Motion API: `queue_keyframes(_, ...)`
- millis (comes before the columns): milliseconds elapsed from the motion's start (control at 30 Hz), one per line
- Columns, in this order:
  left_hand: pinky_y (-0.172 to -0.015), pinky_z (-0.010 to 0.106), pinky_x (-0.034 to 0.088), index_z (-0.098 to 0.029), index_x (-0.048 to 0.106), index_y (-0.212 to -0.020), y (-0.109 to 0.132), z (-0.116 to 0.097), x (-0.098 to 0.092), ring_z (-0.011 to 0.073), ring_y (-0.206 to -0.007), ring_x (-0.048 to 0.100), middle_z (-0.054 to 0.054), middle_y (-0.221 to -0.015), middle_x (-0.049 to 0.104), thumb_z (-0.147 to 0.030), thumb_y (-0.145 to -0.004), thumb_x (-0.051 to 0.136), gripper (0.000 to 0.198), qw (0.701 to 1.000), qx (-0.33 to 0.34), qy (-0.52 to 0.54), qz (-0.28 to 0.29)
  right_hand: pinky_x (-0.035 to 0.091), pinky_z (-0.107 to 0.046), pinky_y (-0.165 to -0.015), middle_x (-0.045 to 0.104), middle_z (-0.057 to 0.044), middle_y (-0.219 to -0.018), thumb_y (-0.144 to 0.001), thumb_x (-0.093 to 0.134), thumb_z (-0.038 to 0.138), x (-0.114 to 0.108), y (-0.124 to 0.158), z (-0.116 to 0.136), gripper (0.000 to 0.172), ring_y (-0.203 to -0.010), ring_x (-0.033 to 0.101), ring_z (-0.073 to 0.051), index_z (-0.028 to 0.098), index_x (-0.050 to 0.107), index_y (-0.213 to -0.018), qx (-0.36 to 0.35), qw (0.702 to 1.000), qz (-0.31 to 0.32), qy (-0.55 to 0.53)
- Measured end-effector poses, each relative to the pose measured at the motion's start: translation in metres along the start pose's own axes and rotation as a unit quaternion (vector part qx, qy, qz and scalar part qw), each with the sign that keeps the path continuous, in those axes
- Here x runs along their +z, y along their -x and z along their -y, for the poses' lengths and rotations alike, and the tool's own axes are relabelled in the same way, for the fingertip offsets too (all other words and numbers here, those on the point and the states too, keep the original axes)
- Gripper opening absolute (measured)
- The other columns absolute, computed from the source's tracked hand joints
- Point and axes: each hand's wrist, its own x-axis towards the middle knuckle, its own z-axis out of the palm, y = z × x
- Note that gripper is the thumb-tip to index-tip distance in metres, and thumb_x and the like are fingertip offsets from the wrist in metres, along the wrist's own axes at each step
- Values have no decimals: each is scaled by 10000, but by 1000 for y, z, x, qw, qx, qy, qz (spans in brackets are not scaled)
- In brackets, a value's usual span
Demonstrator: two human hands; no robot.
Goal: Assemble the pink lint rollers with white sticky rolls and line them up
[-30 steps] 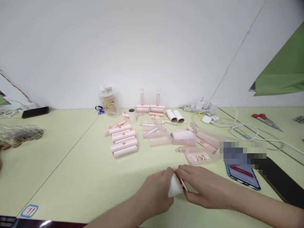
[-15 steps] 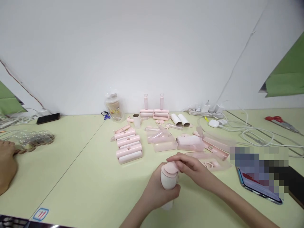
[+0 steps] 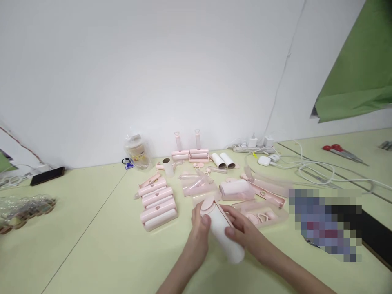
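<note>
Both my hands hold a white lint roller [image 3: 224, 237] with a pink case and a round pink end cap, tilted over the table. My left hand [image 3: 198, 237] wraps its capped upper end, with the thumb by the cap. My right hand [image 3: 249, 234] grips its right side, thumb on the white roll and fingers behind. Left of them lie several assembled pink lint rollers [image 3: 159, 210] in a row. Beyond my right hand lies a clear plastic tray [image 3: 277, 216] with small pink parts. A white roll [image 3: 235, 188] rests on pink plastic behind the hands.
At the back stand two lint rollers with upright handles [image 3: 198, 141], beside white paper rolls [image 3: 227, 160] and a bagged cup [image 3: 137, 153]. On the right are white cables [image 3: 324, 171], red-handled scissors [image 3: 339, 151] and a blurred-out phone. A dark phone [image 3: 47, 175] lies far left.
The lint roller has turned so its long side shows. My right hand has moved from the end cap to its side. The view has shifted; the other person's hand at left is out of sight.
</note>
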Motion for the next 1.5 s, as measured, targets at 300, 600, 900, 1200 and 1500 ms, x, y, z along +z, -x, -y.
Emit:
queue_keyframes(300,-736,288,423,-184,511,-1013,-13,-21,-25,200,-849,540,44,-918,589,-606,-756,513,494,991,52,-20,119,460,-272,-582,597,-18,-881,-688,649,555,-5,3,11,534,-743,594,-186,254,448,-1080,18,999,-2,-38)
queue_keyframes(600,-785,282,456,-222,562,-947,37,7,-84,202,-932,568,39,-974,594,-300,-723,644,251,988,54,-128,-66,391,-414,-951,469,-60,-1260,-831,537,431,2,6,3,418,-1146,464,-249,299,414,-1209,-21,955,-1,295)
queue_keyframes(900,-925,407,416,-261,598,-1004,62,44,-133,267,-1094,493,66,-1096,526,-423,-740,613,310,947,65,-208,-236,389,-371,-966,495,-43,-1244,-878,439,377,5,-2,-6,288,-1155,466,-229,292,483,-1149,-49,930,77,355)
queue_keyframes(1200,-1066,472,259,-213,111,-1368,47,71,-129,303,-1328,249,179,-1438,217,-526,-716,595,870,950,-20,-116,-290,197,-441,-1080,151,-156,-1494,-683,645,434,67,-74,-37,998,-1357,145,-291,127,64,-1433,10,945,64,322)
queue_keyframes(1500,-1129,398,80,-105,50,-1414,62,66,-101,239,-1383,-9,138,-1513,-4,-425,-814,499,815,948,-64,-200,-238,294,-385,-1040,338,-101,-1382,-799,514,340,67,-72,-55,694,-1283,310,-234,221,157,-1383,-85,938,1,336)
